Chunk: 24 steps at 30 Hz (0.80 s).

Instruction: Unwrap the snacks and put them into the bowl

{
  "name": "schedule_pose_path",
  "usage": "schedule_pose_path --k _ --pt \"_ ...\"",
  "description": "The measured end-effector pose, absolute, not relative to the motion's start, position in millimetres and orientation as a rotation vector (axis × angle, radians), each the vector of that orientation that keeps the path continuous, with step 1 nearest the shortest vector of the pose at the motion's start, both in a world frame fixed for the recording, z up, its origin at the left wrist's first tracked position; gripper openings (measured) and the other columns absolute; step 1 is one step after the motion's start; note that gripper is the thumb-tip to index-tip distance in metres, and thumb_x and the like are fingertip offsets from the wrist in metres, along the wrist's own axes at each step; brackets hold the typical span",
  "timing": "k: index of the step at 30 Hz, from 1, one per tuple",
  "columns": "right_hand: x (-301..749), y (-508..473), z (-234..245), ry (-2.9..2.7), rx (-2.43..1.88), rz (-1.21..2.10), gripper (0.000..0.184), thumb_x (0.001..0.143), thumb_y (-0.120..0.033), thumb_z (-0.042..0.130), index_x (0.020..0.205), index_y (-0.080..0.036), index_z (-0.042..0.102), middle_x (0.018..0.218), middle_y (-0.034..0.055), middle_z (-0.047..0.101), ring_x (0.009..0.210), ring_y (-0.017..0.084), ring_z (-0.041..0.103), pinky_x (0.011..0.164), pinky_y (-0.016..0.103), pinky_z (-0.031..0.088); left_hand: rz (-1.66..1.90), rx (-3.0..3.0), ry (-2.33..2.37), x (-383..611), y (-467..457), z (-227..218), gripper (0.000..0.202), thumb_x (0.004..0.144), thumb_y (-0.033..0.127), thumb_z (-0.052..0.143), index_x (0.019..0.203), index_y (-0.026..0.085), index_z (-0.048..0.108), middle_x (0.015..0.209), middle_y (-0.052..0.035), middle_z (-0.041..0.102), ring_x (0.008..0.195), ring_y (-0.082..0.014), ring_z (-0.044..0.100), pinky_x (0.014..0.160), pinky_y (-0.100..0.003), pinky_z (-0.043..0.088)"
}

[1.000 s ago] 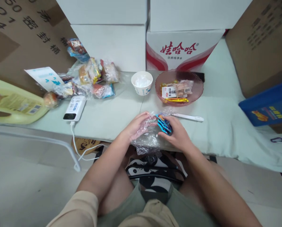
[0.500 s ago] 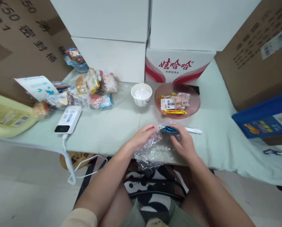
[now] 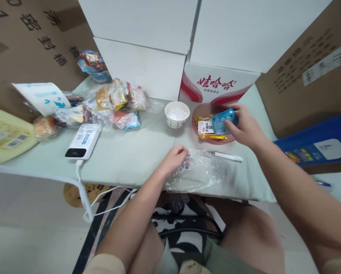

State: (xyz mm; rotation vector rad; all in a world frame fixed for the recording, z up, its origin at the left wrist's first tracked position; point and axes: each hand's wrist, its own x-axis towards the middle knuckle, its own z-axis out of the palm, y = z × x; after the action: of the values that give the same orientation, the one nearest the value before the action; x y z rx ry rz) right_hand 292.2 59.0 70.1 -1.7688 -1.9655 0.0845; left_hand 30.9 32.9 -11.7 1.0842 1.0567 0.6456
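My right hand (image 3: 246, 127) grips a small blue packet (image 3: 222, 121) and holds it over the pink glass bowl (image 3: 201, 136), which contains a white snack pack and a yellow wrapper. My left hand (image 3: 174, 160) pinches the edge of a clear crumpled plastic bag (image 3: 200, 175) lying on the pale green table (image 3: 130, 156) near its front edge. A white pen-like stick (image 3: 227, 156) lies just beyond the bag. A white paper cup (image 3: 177, 113) stands left of the bowl.
A heap of wrapped snacks (image 3: 102, 104) lies at the back left, beside a white power bank (image 3: 83, 140) with a cable hanging off the edge. A yellow jug (image 3: 5, 133) sits far left. White cartons (image 3: 219, 83) and brown boxes line the back; a blue box (image 3: 321, 140) is right.
My right hand pulled the blue packet out of the plastic bag and carried it forward to the pink bowl. My left hand stayed on the bag, which now lies flatter.
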Motion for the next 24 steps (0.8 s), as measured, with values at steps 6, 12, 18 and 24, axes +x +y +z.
schedule_pose_path --k 6,12,18,24 --pt "284.6 81.3 78.3 -2.197 -1.794 0.084 0.041 0.088 -0.034 0.053 0.125 -0.017 0.062 0.12 0.0137 0.07 0.106 0.031 0.066 0.089 0.045 0.052 0.658 1.155 1.077 27.2 34.9 -12.1 0.016 0.082 0.029 0.057 0.069 0.019 0.056 0.073 0.0002 0.061 0.066 -0.0132 0.058 0.066 -0.027 0.052" --pt "237.5 -23.0 9.2 -2.195 -1.494 0.344 0.026 0.092 -0.024 0.045 0.103 -0.022 0.069 0.1 0.0091 0.075 0.097 0.024 0.07 0.088 0.041 0.056 0.564 1.186 1.04 18.9 41.2 -5.8 0.026 0.085 0.042 0.057 0.077 0.017 0.063 0.081 -0.0038 0.066 0.074 -0.0178 0.064 0.074 -0.033 0.052" --pt "234.2 -59.6 -41.3 -2.395 -1.564 0.453 0.061 0.084 -0.017 0.048 0.145 -0.017 0.051 0.155 0.0133 0.046 0.15 0.032 0.031 0.117 0.059 0.034 0.476 1.533 0.911 -2.8 45.2 -9.4 0.087 0.055 0.032 0.088 0.134 0.017 0.056 0.142 -0.0173 0.056 0.123 -0.0316 0.058 0.101 -0.042 0.048" --pt "243.2 -74.7 -30.6 -2.374 -1.818 0.464 0.072 0.08 -0.019 0.05 0.152 -0.017 0.042 0.164 0.0152 0.03 0.152 0.035 0.024 0.119 0.059 0.029 0.548 1.569 1.023 -10.1 44.9 -16.8 0.051 0.077 0.024 0.067 0.127 0.019 0.06 0.138 -0.0138 0.06 0.114 -0.0239 0.063 0.091 -0.038 0.053"
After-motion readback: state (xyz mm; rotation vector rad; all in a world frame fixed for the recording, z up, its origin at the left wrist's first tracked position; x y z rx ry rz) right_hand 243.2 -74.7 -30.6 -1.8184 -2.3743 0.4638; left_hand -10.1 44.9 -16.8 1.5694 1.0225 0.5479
